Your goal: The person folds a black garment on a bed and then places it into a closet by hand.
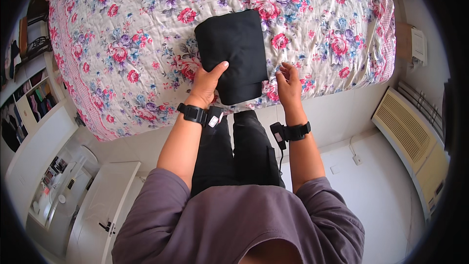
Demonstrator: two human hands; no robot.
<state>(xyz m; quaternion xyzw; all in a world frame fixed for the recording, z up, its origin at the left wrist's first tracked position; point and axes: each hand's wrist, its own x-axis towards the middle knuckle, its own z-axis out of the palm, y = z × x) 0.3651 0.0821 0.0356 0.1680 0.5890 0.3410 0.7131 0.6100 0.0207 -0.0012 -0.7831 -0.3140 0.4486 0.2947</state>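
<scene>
A folded black cloth item [234, 51], perhaps a garment, lies on the floral bedspread [154, 36] near the bed's front edge. My left hand [210, 80] grips its lower left side, thumb on top, the other fingers hidden beneath or behind the cloth. To the right of the cloth, my right hand [289, 82] is held over the bedspread, fingers loosely curled and apart, holding nothing. Each wrist wears a black strap with a small black device.
A white door [104, 198] with a black handle stands at lower left, below open shelves [36, 99] of clothes. On the right are a cream air-conditioner unit [406, 132] and a cardboard box [403, 40].
</scene>
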